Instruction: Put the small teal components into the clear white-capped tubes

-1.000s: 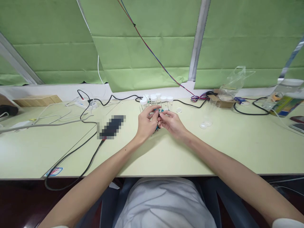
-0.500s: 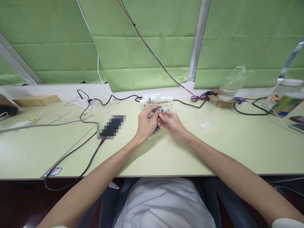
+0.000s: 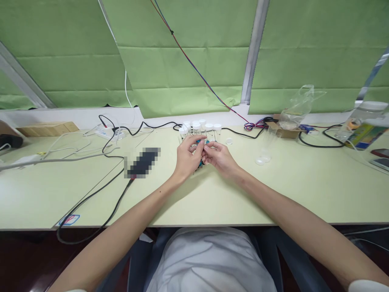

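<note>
My left hand [image 3: 190,156] and my right hand [image 3: 220,158] meet over the middle of the table, thumbs and fingertips pinched close together. Whatever sits between the fingertips is too small and too covered to name. Small teal and dark pieces [image 3: 200,164] show just below and between the hands, mostly hidden by them. Right behind the fingers stand several clear tubes with white caps [image 3: 209,127], grouped upright. A loose white cap [image 3: 229,141] lies on the table to the right of the group.
Clear empty tubes [image 3: 265,153] lie to the right, near a cardboard box [image 3: 285,132] with a plastic bag [image 3: 299,107]. A blurred dark object [image 3: 144,163] with a black cable [image 3: 118,202] is at left. Wooden blocks [image 3: 50,129] and white cables sit farther left.
</note>
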`<control>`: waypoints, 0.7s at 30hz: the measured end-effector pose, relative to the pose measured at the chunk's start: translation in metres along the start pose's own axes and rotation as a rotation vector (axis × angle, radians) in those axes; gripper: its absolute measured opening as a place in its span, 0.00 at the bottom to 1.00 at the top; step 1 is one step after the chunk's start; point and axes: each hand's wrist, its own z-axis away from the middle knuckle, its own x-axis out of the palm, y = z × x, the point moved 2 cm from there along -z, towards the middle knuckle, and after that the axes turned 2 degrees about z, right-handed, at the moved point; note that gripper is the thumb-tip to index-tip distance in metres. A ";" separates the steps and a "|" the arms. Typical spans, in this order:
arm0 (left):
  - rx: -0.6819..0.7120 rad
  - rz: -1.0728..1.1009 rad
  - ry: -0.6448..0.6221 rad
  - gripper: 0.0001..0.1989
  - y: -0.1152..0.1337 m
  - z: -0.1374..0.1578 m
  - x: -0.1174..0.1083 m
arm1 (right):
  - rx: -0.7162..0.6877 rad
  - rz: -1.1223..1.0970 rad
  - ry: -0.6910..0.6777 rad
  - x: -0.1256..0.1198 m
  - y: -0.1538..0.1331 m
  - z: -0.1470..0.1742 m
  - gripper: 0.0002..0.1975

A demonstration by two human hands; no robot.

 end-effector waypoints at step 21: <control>-0.053 0.032 0.010 0.10 0.000 0.000 0.001 | -0.001 0.012 -0.014 -0.002 0.001 -0.001 0.22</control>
